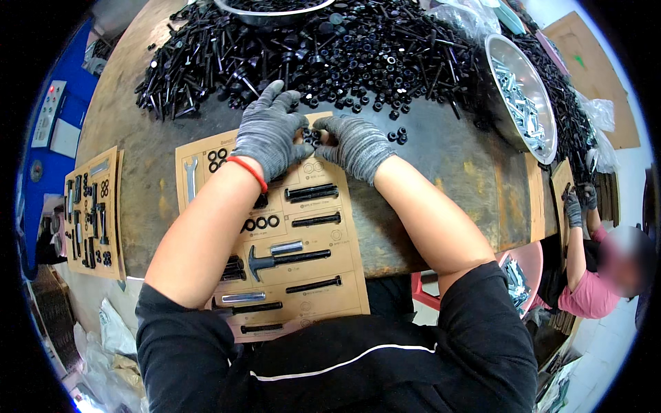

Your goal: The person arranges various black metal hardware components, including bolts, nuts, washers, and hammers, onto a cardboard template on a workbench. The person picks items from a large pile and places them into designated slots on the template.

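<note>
On the brown card (pixel 275 180) in front of me, a small cluster of black nuts (pixel 312 137) sits between my two gloved hands. The thumb and forefinger of my left hand (pixel 265 134) close on it from the left, while its other fingers stretch toward the far pile. From the right, the bent fingers and thumb of my right hand (pixel 356 146) press against the same nuts. Lower on the card lie black bolts (pixel 311 193), black washers (pixel 264 222), a hammer (pixel 292 259), a silver wrench (pixel 191 177) and silver sockets (pixel 286 247). My forearms cover part of it.
A wide heap of black bolts and nuts (pixel 310 62) spreads across the far table. At the right stands a metal bowl (pixel 549 120) of silver parts. Another filled card (pixel 93 213) lies left. A co-worker in a pink shirt (pixel 589 296) handles a card at far right.
</note>
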Motion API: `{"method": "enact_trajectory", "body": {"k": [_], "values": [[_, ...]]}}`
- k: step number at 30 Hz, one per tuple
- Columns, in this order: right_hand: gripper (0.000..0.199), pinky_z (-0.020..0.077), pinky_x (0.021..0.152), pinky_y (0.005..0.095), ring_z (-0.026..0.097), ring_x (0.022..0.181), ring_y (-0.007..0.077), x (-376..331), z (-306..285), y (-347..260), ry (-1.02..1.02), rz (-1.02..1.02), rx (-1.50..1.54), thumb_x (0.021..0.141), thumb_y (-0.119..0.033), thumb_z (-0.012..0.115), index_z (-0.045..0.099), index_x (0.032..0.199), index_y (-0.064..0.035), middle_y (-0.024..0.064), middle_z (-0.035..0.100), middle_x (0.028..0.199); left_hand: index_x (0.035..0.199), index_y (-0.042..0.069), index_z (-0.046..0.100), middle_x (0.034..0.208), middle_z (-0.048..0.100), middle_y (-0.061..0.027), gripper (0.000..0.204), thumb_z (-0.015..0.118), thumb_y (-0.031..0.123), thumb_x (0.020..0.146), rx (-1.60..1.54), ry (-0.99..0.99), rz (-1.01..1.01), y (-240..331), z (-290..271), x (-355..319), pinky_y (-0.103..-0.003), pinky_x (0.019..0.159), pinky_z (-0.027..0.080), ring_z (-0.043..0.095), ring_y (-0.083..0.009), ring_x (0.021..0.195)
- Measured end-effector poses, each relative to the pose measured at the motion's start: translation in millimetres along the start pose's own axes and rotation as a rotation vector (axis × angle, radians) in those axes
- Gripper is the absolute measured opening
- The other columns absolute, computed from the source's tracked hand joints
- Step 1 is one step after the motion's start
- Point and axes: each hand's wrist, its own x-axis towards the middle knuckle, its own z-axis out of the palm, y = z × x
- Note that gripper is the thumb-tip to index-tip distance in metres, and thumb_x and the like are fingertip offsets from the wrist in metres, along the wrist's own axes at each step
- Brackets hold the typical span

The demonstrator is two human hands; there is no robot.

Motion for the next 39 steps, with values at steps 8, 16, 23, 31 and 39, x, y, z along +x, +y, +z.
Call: {"method": "enact_trajectory", "body": {"k": [8,16,23,31,39], "values": [[0.036,0.0523,0.084,0.0343,0.063,0.088,0.0248,-66.1,-41.0,108.6,0.300,0.258,0.161,0.079,-0.007,0.069,0.063,0.115,-0.0084,0.0130,0.064,0.098,0.115,0.007,0.063,0.115,0.061,-0.0130,0.051,0.079,0.026,0.070,-0.524,-0.044,0.075,53.8,-5.4,23.6,-0.035,0.093,0.049,0.061,-0.0280,0.103],[0.035,0.0504,0.082,0.0376,0.060,0.089,0.0311,-64.1,-16.4,113.0,0.425,0.086,0.038,0.073,-0.013,0.072,0.062,0.106,-0.0069,0.0149,0.059,0.097,0.128,0.011,0.054,0.126,0.055,-0.0158,0.049,0.067,0.022,0.082,-0.267,-0.089,-0.182,104.6,29.4,98.4,-0.040,0.097,0.047,0.057,-0.0318,0.113],[0.024,0.0499,0.082,0.0389,0.060,0.090,0.0340,-68.5,-20.7,117.4,0.374,0.078,0.063,0.077,-0.013,0.067,0.063,0.100,-0.0067,0.0173,0.060,0.096,0.111,0.010,0.061,0.111,0.061,-0.0172,0.033,0.067,0.025,0.083,-0.311,-0.082,-0.094,102.5,35.3,99.5,-0.041,0.090,0.049,0.061,-0.0330,0.102],[0.026,0.0500,0.084,0.0413,0.063,0.092,0.0355,-80.4,-37.8,127.9,0.243,0.364,0.023,0.080,-0.020,0.067,0.065,0.100,-0.0049,0.0206,0.066,0.096,0.110,0.006,0.061,0.107,0.062,-0.0182,0.030,0.064,0.023,0.085,-0.324,-0.107,-0.021,103.3,34.3,104.6,-0.040,0.089,0.049,0.061,-0.0334,0.099],[0.028,0.0496,0.083,0.0428,0.061,0.093,0.0382,-63.0,-26.5,120.3,0.336,0.013,0.097,0.080,-0.022,0.067,0.064,0.101,-0.0041,0.0222,0.063,0.102,0.113,0.008,0.063,0.106,0.063,-0.0150,0.039,0.074,0.022,0.078,-0.468,-0.185,0.243,98.6,41.5,84.8,-0.037,0.091,0.049,0.060,-0.0290,0.103]]}}
